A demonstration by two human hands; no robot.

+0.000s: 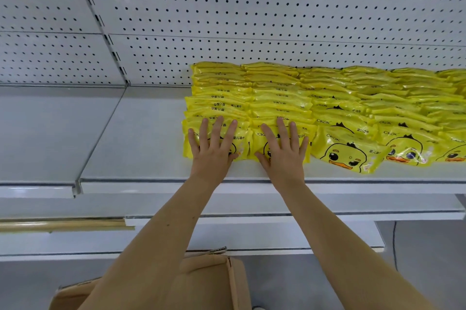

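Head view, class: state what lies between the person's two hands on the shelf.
Between the left hand and right hand, the head view shows only the meeting edges of two front yellow packs.

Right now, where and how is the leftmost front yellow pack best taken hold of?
I would pinch the leftmost front pack by its free left edge, coming from the bare shelf on its left. That side has nothing beside it, while its right side touches the neighbouring pack and more packs lean close behind it.
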